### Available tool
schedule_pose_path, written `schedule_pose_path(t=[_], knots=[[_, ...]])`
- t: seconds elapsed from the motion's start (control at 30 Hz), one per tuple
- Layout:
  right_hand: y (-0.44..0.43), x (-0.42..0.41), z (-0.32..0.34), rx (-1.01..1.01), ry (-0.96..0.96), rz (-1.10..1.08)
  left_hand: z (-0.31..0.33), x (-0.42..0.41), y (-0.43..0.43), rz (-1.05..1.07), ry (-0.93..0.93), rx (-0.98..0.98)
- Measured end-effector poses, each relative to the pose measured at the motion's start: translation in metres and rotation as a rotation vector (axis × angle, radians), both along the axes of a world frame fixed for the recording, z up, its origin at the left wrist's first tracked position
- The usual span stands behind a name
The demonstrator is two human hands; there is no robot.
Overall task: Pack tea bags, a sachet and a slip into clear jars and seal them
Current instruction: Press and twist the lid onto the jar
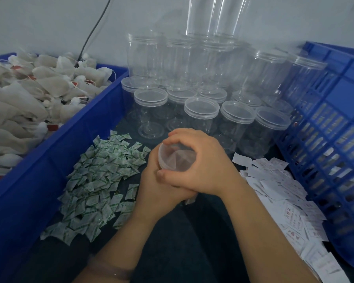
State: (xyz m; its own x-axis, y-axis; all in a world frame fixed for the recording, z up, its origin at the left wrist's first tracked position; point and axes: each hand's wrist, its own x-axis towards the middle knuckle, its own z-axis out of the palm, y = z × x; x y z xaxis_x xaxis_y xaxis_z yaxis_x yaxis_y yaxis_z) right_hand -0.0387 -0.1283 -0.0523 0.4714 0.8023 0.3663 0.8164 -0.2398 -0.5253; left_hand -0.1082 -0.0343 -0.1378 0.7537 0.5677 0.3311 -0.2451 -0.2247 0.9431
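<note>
- At scene centre, just near of the jar rows: one jar is held off the dark surface between both hands, tilted so its lid faces the camera.
- Right hand: fingers curled round the lid rim, thumb on the near edge, fingertips over the far edge.
- Left hand: wrapped round the jar body below and to the left, largely covered by the right hand. Exact finger placement cannot be told.
- Contents: pale folded shapes show through the lid, probably tea bags. Sachet and slip inside not confirmable.
- Judged step: sealing, with the lid seated and gripped for a twist.
- Next move calls for: right hand turning the lid while the left braces the body, then a free spot to set the jar down.
- Supplies: sachets heaped at left of the hands; slips spread at right; tea bags piled in the blue bin at far left.
- Empty jars, lidded, stand in rows just far of the hands, with more stacked behind.
- Blue crate leans along the right side; its contents are too indistinct to name.
- Obstruction: the near jar row sits close to the right hand's knuckles, so a wide twist could knock one. Loose sachets and slips crowd both sides.
</note>
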Motion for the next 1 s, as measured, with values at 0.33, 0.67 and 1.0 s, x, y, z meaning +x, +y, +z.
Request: schedule_pose_path(t=[0.33, 0.67, 1.0], knots=[[0.0015, -0.0054, -0.0046, 0.067, 0.018, -0.081, 0.0033, -0.0026, -0.0027, 0.02, -0.013, 0.018], [0.0017, -0.0027, -0.0013, -0.03, -0.021, -0.054, 0.0059, -0.0017, -0.0035, 0.03, -0.015, -0.004], [0.0031, -0.006, -0.0013, -0.093, -0.064, -0.087, 0.0056, -0.0024, 0.0009, 0.021, 0.01, 0.053]])
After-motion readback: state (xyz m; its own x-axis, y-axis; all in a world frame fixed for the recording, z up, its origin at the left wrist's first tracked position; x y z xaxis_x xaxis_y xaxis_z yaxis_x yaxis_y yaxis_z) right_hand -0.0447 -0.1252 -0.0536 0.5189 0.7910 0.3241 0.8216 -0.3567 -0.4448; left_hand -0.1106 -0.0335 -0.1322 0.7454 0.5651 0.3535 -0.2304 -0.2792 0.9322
